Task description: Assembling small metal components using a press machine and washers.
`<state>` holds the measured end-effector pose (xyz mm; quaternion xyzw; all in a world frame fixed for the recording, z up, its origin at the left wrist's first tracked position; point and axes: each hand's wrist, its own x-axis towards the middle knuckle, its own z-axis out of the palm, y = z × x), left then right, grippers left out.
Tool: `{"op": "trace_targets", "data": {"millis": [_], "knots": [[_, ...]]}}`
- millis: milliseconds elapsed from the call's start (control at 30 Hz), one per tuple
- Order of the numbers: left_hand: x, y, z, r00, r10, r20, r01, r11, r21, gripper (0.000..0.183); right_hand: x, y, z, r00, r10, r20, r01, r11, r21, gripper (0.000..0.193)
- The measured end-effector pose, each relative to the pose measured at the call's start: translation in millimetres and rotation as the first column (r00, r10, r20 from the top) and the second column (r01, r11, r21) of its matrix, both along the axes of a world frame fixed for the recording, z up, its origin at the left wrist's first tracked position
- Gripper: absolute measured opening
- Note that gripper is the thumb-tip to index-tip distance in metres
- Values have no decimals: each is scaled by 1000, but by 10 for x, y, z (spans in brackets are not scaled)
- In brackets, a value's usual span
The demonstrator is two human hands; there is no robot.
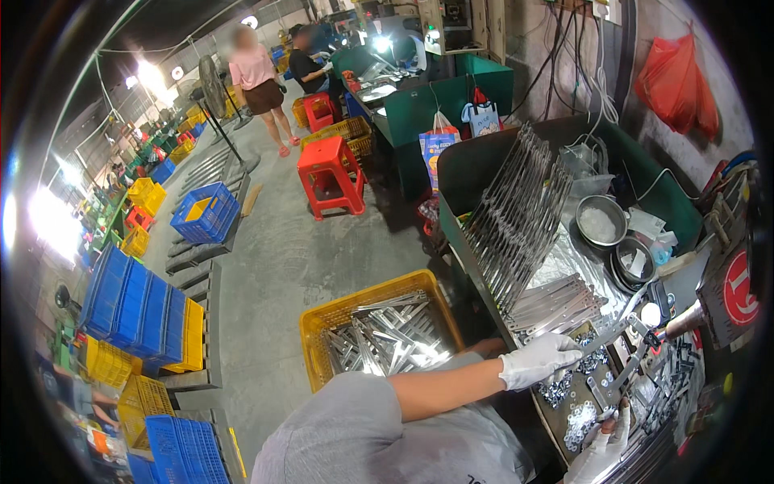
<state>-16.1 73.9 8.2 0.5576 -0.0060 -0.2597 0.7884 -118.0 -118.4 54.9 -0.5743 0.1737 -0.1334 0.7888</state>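
My left hand [542,360], in a white glove, reaches across the bench with its fingers closed on a flat metal bar [603,337]. The bar slants up toward a metal fixture [645,332] at the right. Nearer the front edge, my right hand [605,448] is also gloved, its fingertips bare and curled together beside a short metal strip [597,394]. What lies between those fingers is too small to tell. Under and between the hands are piles of small shiny fasteners [555,390] and pale washers [580,421].
Long metal strips [556,305] and a tall stack of linked metal arms [520,214] lie beyond my left hand. Metal bowls [601,220] stand at the back right. A yellow crate [314,335] of metal parts sits left on the floor, with a red stool [329,165] farther off.
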Motion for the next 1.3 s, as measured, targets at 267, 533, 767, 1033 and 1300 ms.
{"op": "trace_targets", "data": {"millis": [267, 533, 767, 1033, 1300], "knots": [[13, -5, -12, 999, -27, 27, 27, 999, 23, 16, -35, 87, 43, 993, -42, 106, 111, 565, -817, 37], [12, -18, -43, 1000, -16, 19, 16, 1000, 6, 16, -18, 95, 37, 988, -111, 108, 138, 313, -940, 30], [36, -1, -75, 999, -11, 46, 10, 1000, 29, 16, 21, 18, 57, 981, -51, 186, 192, 161, -968, 31], [-6, 75, 52, 997, -31, 64, 31, 999, -6, 18, 88, 244, 558, 954, 150, 258, 119, 601, -790, 28], [-9, 178, 13, 999, 9, 49, -10, 1000, 10, 18, 252, 308, 453, 821, 338, 459, 72, 738, -671, 28]]}}
